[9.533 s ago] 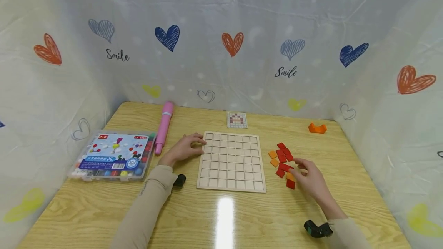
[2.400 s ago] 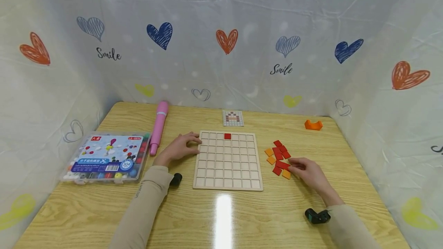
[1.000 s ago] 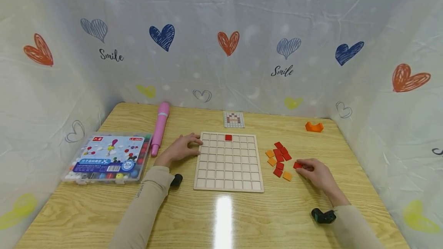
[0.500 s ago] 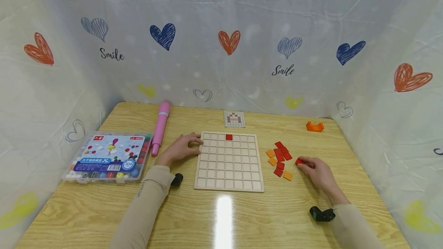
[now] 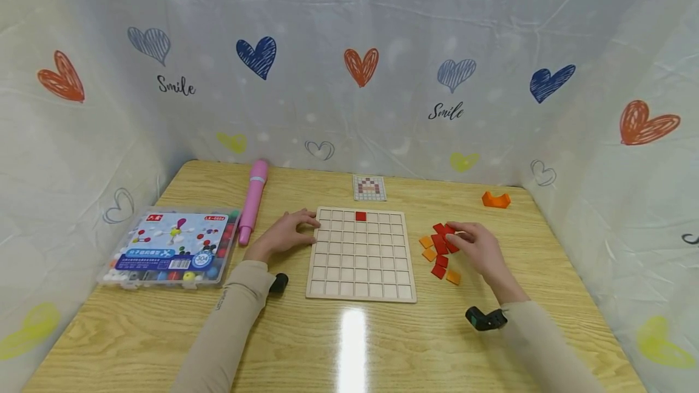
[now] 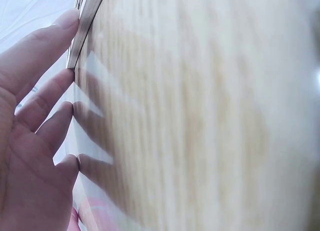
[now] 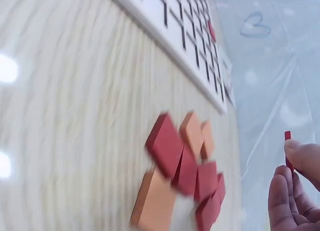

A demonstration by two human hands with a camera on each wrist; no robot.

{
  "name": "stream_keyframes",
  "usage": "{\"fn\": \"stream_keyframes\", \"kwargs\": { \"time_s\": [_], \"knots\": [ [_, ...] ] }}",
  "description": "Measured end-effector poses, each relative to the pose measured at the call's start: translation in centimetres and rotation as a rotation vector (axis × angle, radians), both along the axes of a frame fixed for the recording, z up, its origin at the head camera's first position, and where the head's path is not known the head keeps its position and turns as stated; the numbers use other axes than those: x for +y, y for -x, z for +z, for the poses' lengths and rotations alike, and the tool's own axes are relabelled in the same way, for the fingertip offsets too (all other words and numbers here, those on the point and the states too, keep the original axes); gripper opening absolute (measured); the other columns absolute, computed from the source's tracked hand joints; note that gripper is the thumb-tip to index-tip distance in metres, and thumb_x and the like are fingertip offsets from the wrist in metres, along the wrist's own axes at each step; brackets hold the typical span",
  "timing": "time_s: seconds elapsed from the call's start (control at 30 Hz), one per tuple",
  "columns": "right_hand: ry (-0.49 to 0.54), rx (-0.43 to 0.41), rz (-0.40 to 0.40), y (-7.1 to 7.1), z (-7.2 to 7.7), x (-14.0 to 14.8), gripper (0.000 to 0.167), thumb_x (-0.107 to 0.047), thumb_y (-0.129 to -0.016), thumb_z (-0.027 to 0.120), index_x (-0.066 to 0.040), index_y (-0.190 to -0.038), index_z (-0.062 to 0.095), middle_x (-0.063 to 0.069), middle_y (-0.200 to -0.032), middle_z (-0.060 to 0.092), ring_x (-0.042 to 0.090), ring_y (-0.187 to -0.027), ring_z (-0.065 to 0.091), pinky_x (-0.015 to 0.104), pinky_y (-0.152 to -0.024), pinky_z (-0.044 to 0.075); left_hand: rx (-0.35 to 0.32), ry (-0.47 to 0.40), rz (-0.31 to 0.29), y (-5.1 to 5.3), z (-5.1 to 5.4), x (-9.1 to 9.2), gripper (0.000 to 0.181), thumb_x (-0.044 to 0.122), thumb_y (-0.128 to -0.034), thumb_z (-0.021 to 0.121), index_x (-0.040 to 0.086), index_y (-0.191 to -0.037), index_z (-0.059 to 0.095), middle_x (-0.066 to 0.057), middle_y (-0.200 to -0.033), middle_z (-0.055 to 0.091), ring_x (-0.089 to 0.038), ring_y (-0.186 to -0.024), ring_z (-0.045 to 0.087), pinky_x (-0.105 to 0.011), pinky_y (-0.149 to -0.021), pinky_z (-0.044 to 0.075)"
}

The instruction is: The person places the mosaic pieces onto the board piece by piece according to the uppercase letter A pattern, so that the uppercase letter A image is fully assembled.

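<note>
My right hand is over the right side of a small pile of red tiles and orange tiles. Between its thumb and fingers it pinches a red tile, raised off the table in the right wrist view. A wooden grid board lies flat in the middle, with one red tile in its far row. My left hand rests at the board's left edge, thumb and fingertips touching it and the tabletop. In the left wrist view, those fingers are spread along the edge.
A small pattern card lies behind the board. To the left are a pink tube and a clear box of colored balls. An orange curved piece sits at the back right. A printed curtain surrounds the table.
Earlier, a red tile went into the board's far row. The right hand then took another red tile, drew it right of the pile, and has now moved forward and left over it. The left hand stays put.
</note>
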State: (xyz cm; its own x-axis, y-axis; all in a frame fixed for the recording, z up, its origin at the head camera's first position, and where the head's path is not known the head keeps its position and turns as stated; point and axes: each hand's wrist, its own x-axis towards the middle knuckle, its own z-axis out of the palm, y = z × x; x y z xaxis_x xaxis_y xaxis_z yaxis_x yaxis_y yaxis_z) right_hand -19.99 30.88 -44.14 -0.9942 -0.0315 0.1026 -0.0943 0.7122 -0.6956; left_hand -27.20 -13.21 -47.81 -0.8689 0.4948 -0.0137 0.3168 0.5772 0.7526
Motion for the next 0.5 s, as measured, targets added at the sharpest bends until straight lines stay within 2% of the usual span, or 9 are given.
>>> {"fn": "stream_keyframes", "kwargs": {
  "time_s": [0.37, 0.5],
  "knots": [
    [0.1, -0.081, 0.111, 3.3, 0.3, -6.6, 0.041, -0.019, -0.098, 0.061, -0.004, -0.136, 0.057, 0.02, -0.131, 0.051, 0.034, -0.115, 0.058, 0.046, -0.092, 0.053, 0.0, -0.007, -0.004, -0.2, 0.1, 0.0, 0.037, 0.014, -0.0893, 0.072, 0.003, -0.124, 0.065, -0.017, -0.15, 0.042, -0.036, -0.147, 0.018, -0.054, -0.119, -0.004],
    [0.099, -0.112, 0.15, 4.3, 0.0, -9.3, 0.039, -0.018, -0.097, 0.062, -0.007, -0.135, 0.059, 0.016, -0.13, 0.052, 0.032, -0.116, 0.058, 0.045, -0.094, 0.051, 0.008, -0.015, -0.006, -0.2, 0.1, 0.0, 0.037, 0.014, -0.0893, 0.072, 0.003, -0.123, 0.065, -0.018, -0.149, 0.042, -0.037, -0.147, 0.018, -0.056, -0.119, -0.004]
  ]
}}
